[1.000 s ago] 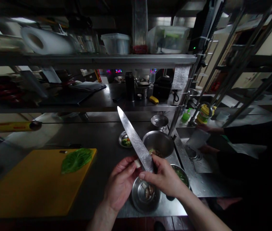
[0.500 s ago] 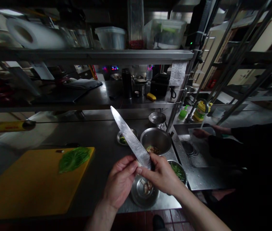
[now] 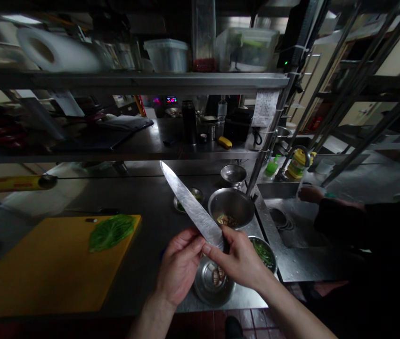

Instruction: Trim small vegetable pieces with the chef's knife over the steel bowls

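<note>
On my feed, the right hand is wrapped around the heel of the knife, its blade tilted up and leftward over the surface. The left hand has its fingers pinched together, meeting the right thumb beside the blade. A second ago I could see a pale piece in that pinch; now the fingers cover the spot, and I cannot tell what they hold. The blade tip has swung a little further left since then.

Below the hands, a steel bowl holds sliced pieces. To its right is a bowl of greens; to the left, a leafy green lies on the yellow board, unmoved. Beyond the knife stand a large bowl and a small dish, partly behind the blade.

At the sink, a co-worker's hand is near the tap; half a second ago I saw both their hands there with a clear container.
</note>
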Available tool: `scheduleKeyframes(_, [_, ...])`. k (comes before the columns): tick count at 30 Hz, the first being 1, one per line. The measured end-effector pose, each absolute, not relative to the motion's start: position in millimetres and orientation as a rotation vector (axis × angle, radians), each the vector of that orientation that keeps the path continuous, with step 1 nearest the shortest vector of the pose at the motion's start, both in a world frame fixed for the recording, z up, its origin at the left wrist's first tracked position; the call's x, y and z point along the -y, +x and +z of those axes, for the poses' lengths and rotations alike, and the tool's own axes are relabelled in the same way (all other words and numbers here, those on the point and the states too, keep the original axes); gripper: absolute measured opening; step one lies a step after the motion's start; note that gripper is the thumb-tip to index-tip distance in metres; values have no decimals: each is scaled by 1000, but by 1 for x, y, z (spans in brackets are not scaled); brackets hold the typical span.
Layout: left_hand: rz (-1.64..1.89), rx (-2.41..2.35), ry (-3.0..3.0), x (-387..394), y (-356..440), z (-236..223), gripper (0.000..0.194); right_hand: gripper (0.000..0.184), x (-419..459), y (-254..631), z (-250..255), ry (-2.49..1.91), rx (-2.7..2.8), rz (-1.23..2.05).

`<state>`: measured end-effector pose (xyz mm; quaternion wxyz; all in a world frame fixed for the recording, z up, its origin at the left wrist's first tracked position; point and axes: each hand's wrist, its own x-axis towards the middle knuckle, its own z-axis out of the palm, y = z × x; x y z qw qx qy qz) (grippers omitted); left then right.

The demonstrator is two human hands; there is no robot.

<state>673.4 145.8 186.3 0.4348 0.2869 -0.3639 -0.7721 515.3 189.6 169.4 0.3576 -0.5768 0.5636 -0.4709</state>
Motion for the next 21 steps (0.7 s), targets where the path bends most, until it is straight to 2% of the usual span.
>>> scheduleKeyframes(8, [-1906,880,752,-142,672,183,28,37,-189,515,172,-1470,-1456,-1192])
scheduleKeyframes(13, [-1903,747,794,-137,678,182,31,42,-189,498,170,-1391,-1315,-1277])
scheduleKeyframes(18, [-1956,629,807,-133,687,181,26,55,-160,453,169,-1504,-1784,-1318])
scheduleKeyframes(21, [-1985,569,802,-132,690,181,20,43,-129,426,172,-1721,-2088,-1183])
